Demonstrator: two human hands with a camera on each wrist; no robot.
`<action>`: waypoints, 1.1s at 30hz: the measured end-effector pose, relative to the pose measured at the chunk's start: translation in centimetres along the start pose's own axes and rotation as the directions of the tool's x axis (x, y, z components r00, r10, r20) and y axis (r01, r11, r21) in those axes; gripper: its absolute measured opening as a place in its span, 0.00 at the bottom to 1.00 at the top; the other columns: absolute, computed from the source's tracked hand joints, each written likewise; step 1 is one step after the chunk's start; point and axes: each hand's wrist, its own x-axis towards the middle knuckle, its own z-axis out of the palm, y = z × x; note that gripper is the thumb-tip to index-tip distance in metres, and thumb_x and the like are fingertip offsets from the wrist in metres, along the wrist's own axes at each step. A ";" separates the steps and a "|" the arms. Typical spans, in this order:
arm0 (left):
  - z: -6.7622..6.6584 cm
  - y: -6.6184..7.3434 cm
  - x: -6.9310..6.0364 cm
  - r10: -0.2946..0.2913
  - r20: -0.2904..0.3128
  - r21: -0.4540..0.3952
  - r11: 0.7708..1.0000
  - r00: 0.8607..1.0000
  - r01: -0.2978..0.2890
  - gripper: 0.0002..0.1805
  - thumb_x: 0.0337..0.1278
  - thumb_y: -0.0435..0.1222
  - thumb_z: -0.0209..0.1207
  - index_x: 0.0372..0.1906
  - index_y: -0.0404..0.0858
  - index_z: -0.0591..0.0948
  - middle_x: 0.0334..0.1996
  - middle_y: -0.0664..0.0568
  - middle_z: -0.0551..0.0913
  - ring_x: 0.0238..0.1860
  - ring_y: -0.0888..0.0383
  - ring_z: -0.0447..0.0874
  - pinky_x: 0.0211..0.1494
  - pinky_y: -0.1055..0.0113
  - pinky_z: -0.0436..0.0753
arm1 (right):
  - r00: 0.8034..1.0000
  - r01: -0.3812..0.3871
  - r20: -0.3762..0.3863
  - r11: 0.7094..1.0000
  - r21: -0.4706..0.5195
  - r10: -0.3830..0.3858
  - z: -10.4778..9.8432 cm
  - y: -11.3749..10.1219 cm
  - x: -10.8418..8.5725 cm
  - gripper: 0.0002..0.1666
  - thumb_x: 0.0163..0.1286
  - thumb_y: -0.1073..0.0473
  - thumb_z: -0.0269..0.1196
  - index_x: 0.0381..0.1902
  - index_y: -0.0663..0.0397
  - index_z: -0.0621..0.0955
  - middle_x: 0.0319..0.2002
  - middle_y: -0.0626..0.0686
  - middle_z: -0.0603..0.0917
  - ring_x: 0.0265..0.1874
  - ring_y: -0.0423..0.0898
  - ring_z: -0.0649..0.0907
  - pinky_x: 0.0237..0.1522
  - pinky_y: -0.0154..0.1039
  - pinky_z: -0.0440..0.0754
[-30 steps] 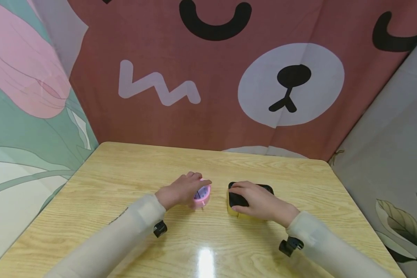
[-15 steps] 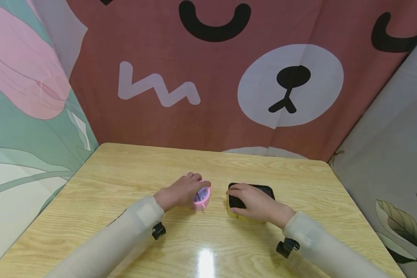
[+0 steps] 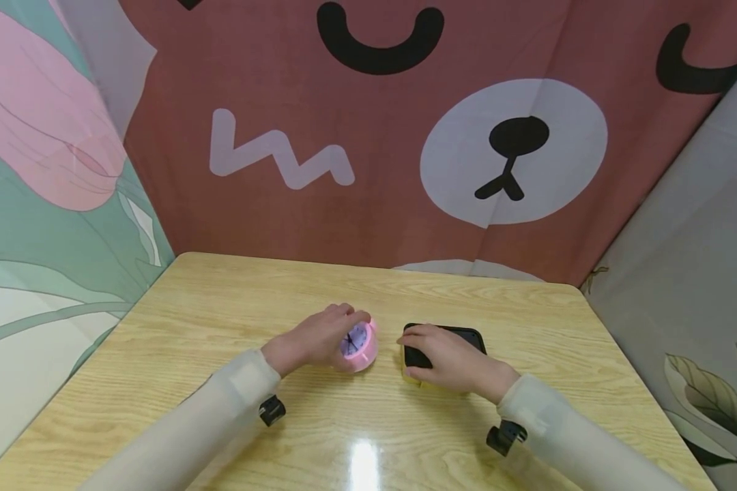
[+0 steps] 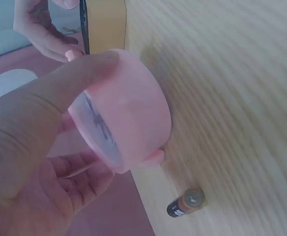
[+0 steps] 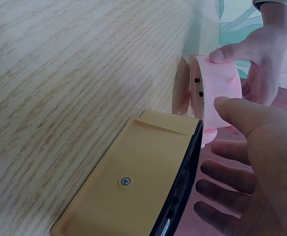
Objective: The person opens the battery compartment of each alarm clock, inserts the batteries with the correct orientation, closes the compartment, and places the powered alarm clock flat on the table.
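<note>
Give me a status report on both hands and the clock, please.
Left hand grips pink clock. Right hand over black-topped yellow box, not gripping. Battery on table near clock, touching neither hand.

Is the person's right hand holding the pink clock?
No, the left hand holds the pink clock, with the right hand apart from it.

I see the pink clock (image 3: 368,349) turned since half a second ago: its dial is swung further left, and more of its pink side shows on the right. The left hand (image 3: 316,339) has shifted slightly left with it, carrying its wrist camera (image 3: 272,410) along. Against a second ago, I have the right hand (image 3: 445,358) a touch further left over the box (image 3: 470,335).
</note>
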 end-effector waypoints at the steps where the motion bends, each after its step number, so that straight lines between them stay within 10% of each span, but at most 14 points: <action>1: 0.0 -0.1 0.0 0.001 -0.005 -0.002 1.000 1.000 -0.001 0.43 0.44 0.47 0.77 0.68 0.47 0.72 0.58 0.47 0.78 0.55 0.51 0.75 0.57 0.54 0.80 | 1.000 0.000 -0.003 1.000 0.002 0.000 0.0 0.0 0.0 0.31 0.70 0.43 0.66 0.66 0.51 0.79 0.66 0.54 0.79 0.66 0.51 0.78 0.66 0.53 0.76; 28: 0.0 -3.1 -2.4 0.010 -0.135 -0.248 0.968 0.991 -0.044 0.39 0.43 0.37 0.78 0.61 0.40 0.69 0.54 0.49 0.79 0.53 0.54 0.79 0.56 0.57 0.80 | 1.000 0.021 -0.019 1.000 0.017 -0.021 0.4 -0.9 1.0 0.31 0.72 0.41 0.63 0.66 0.51 0.78 0.65 0.52 0.80 0.66 0.51 0.77 0.66 0.52 0.76; 33: 0.1 -3.8 -2.9 -0.012 -0.105 -0.311 0.950 0.994 -0.021 0.40 0.44 0.40 0.79 0.60 0.43 0.68 0.46 0.51 0.80 0.40 0.54 0.82 0.43 0.66 0.81 | 0.999 0.027 -0.023 1.000 0.015 -0.026 0.5 -0.9 1.0 0.32 0.72 0.41 0.63 0.67 0.50 0.78 0.65 0.52 0.79 0.67 0.51 0.77 0.67 0.52 0.75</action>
